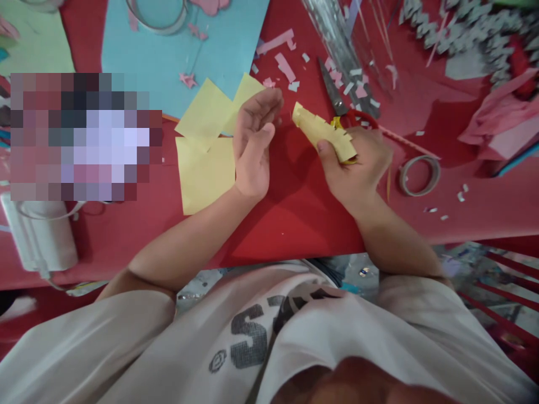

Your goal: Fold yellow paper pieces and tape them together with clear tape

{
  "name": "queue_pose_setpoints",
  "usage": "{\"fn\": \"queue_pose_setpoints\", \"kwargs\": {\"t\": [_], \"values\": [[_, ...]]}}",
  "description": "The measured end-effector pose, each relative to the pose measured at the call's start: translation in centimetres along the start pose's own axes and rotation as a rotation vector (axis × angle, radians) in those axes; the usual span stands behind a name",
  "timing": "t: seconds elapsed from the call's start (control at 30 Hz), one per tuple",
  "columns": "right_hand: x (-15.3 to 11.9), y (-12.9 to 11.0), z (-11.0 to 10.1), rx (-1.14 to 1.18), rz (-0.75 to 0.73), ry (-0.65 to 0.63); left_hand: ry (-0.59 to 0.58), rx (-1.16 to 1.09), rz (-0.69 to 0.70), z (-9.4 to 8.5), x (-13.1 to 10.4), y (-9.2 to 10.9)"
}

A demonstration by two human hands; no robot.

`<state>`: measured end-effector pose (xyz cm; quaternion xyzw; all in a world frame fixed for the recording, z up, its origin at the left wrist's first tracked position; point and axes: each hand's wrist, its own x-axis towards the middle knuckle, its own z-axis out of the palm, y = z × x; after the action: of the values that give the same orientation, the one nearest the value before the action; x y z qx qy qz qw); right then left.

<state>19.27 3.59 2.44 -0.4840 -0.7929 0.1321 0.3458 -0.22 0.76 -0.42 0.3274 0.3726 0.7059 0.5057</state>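
Note:
My right hand (357, 168) is closed on a folded piece of yellow paper (322, 132), with the thumb pressed on its near side. The paper has small cuts along one edge and points up and to the left. My left hand (255, 148) is raised a short way to the left of it, fingers loosely bent and apart from the thumb, with nothing seen in it. Beneath and beside that hand lie yellow paper squares (206, 174), partly overlapping. A pair of scissors (337, 98) with red handles lies just beyond my right hand, which partly hides them.
A roll of tape (420, 175) lies to the right. A blue sheet (147, 67) with pink paper stars is at the back left. Pink and white scraps (285, 67) are scattered beyond my hands. A white power bank (44, 235) with a cable sits at the left edge.

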Motion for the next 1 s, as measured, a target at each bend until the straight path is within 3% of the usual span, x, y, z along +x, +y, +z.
{"fn": "queue_pose_setpoints", "kwargs": {"t": [0.1,0.2,0.4,0.5,0.73,0.87,1.0], "values": [[0.0,-0.4,0.2,0.176,0.157,0.035,-0.069,0.067,0.058,-0.2,0.2,-0.7],[0.0,-0.6,0.2,0.345,0.201,0.103,-0.145,0.045,0.052,-0.2,0.4,-1.0],[0.1,-0.7,0.6,0.476,0.249,0.135,-0.140,0.137,-0.188,0.7,-0.2,0.2],[0.0,-0.7,0.9,0.527,0.249,0.145,-0.082,0.173,-0.251,1.3,-0.7,0.8],[-0.5,-0.4,1.5,0.599,0.257,0.122,-0.083,0.224,-0.127,1.5,-0.7,1.0],[-0.8,-0.7,1.5,0.617,0.285,0.046,-0.089,0.253,-0.105,1.4,-0.7,0.6],[-0.3,-1.1,0.8,0.627,0.270,0.051,-0.076,0.265,-0.111,1.3,-0.7,0.4]]}}
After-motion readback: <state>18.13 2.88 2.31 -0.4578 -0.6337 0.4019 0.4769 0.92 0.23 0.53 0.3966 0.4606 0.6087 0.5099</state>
